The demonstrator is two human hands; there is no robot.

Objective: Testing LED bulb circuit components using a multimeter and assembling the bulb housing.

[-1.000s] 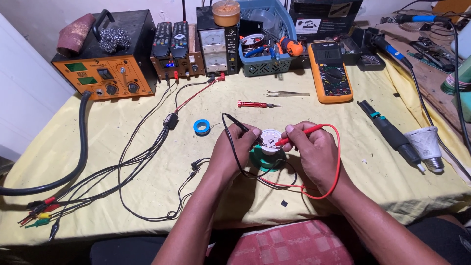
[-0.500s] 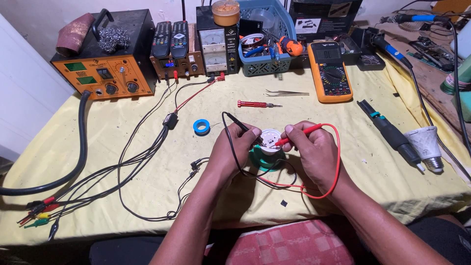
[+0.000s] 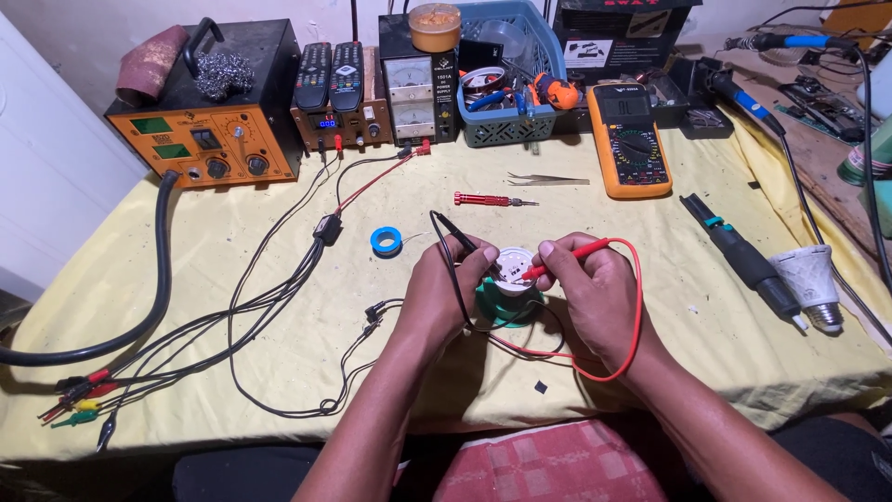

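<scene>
A small round white part sits on a green ring-shaped base near the middle of the bench, which is covered in a pale yellow cloth. Both hands meet over it. The left hand is closed around a black probe, its tip angled down toward the white part; the probe's black lead loops up and back along the wrist. The right hand pinches a red probe between thumb and fingers, the tip resting on or just above the top of the white part; which, I cannot tell. Its red lead curves round the outside of the hand and back under the wrist.

Just left of the hands lies a blue roll of tape. Beyond them a red screwdriver and a pair of tweezers lie flat. Farther back stand an orange multimeter, a blue basket of small tools, a power supply with two dials and an orange-fronted black station. To the right lie a black soldering tool and a light bulb, side by side. A bundle of dark cables trails across the left half of the bench.
</scene>
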